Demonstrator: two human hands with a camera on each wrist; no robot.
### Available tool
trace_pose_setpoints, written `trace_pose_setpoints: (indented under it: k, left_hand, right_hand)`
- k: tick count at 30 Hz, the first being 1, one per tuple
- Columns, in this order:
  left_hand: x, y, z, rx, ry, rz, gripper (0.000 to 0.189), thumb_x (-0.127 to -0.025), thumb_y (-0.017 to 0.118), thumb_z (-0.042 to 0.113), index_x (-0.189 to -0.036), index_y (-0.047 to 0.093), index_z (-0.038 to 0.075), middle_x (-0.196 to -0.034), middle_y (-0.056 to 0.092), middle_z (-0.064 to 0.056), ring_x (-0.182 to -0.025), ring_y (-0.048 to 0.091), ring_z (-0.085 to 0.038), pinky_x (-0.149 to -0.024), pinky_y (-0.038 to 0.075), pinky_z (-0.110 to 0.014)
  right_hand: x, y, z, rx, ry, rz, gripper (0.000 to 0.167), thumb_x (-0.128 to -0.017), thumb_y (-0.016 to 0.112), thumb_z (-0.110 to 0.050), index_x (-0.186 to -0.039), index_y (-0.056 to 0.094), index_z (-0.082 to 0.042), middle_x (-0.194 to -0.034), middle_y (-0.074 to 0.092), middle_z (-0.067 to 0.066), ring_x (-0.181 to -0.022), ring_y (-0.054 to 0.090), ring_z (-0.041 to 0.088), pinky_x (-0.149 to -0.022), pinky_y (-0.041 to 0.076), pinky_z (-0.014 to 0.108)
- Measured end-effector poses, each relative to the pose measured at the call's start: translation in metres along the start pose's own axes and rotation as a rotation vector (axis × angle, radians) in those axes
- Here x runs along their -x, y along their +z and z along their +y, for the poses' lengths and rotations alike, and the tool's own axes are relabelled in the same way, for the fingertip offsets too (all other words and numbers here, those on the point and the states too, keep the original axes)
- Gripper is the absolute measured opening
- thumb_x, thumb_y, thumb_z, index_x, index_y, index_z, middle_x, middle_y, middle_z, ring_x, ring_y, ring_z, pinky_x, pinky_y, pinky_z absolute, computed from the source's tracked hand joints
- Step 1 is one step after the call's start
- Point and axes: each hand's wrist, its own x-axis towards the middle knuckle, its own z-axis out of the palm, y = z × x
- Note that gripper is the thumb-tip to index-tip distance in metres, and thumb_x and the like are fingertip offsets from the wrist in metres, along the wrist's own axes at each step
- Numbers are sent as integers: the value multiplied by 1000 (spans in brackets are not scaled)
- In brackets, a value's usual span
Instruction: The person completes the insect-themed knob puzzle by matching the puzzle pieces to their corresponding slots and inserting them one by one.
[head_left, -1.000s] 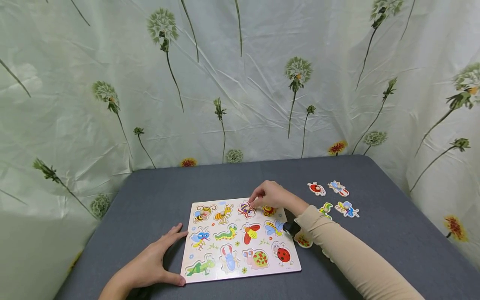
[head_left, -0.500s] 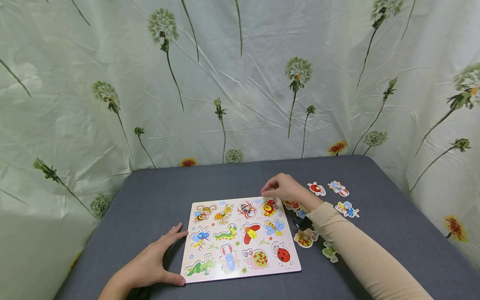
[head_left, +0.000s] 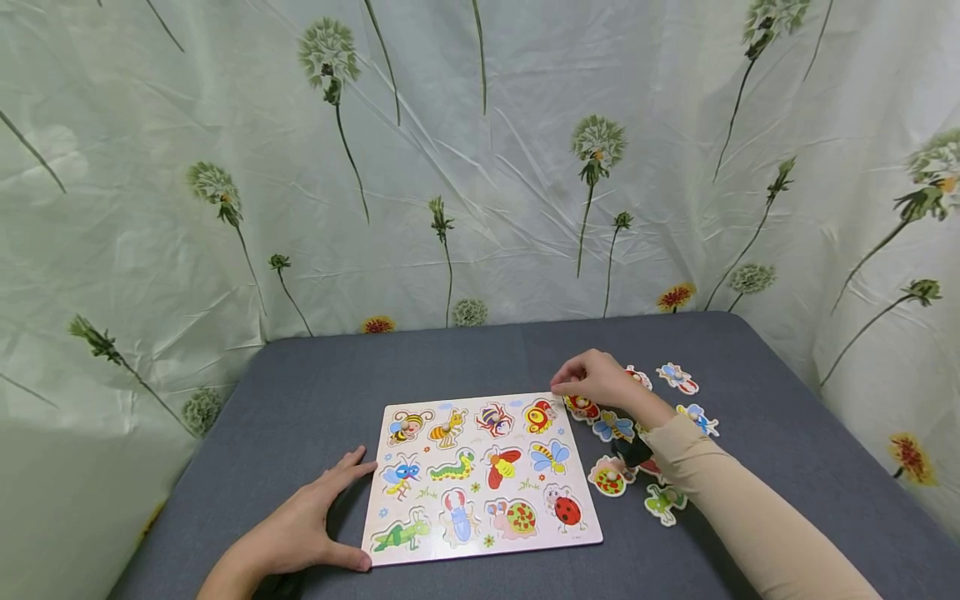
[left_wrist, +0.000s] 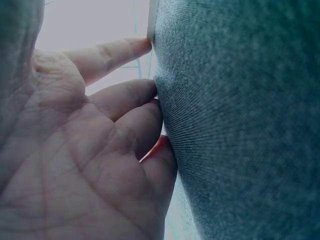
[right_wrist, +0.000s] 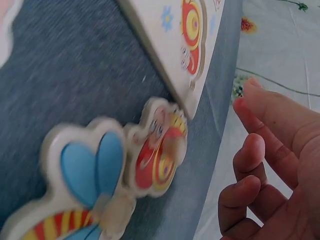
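Note:
A wooden insect peg puzzle board lies on the table. My left hand rests at its left side, thumb at the near left corner and fingertips by the left edge; the left wrist view shows its loosely bent fingers and palm. Bee, ant and spider pieces sit in the far row. My right hand hovers just beyond the far right corner, its loosely curled fingers holding nothing. Below it lie a red and yellow butterfly piece and a blue-winged dragonfly piece.
Right of the board lie several loose knobbed pieces: a snail, a green grasshopper, a stag beetle and a blue mosquito. My right forearm partly covers others. A floral curtain hangs behind the grey table.
My right hand has let go of the spider piece in the far row and moved right, past the board's far right corner, over the loose pieces. The left hand has stayed in place.

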Motion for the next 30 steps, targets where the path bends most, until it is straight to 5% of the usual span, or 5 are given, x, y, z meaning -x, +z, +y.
trace_pose_setpoints:
  k: [30]
  left_hand:
    - [-1,0,1,22,-37,-17,120,-64,103,52,-164,45,22,-178,25,-19,-159,21,-62,-116,29,-84]
  right_hand:
    - [27,-3,26,43,112,2,15,-95,84,-25,-99,83,-10,-66,58,-3,-59,46,12,-57,36,28]
